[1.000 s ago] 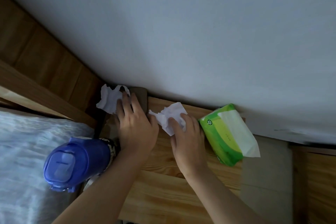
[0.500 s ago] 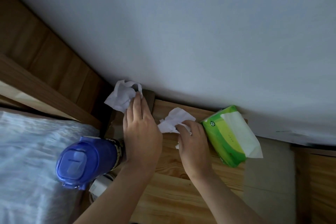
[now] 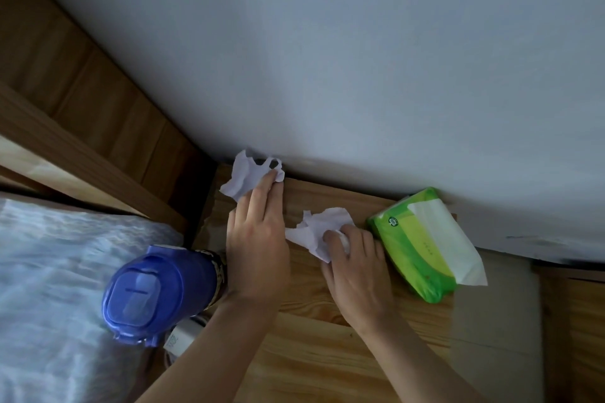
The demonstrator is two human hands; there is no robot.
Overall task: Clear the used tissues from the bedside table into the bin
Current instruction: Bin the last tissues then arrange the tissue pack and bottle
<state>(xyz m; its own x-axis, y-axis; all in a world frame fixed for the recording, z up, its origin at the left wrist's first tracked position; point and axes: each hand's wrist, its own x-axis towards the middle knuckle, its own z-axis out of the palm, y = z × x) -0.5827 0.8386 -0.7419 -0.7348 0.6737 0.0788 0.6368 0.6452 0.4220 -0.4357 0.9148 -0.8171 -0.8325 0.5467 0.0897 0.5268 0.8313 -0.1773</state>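
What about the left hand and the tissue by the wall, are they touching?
Touching. In the head view the left hand lays its fingertips on that tissue.

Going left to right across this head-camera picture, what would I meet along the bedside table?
First the blue bottle → left hand → right hand, gripping a crumpled tissue → green tissue pack.

Dim, bluish, even light fills the view, and the brightest patches lie at the left of the frame on the bed sheet [image 3: 49, 271]. The wall [image 3: 393, 59] reads flat grey, darkening toward the upper left corner. Deep shadow sits at the lower end of the headboard [image 3: 108, 98]. Straight edges bow near the borders. The blue bottle lid [image 3: 144, 298] looks soft, while the crumpled tissue [image 3: 322, 229] at centre is crisper.
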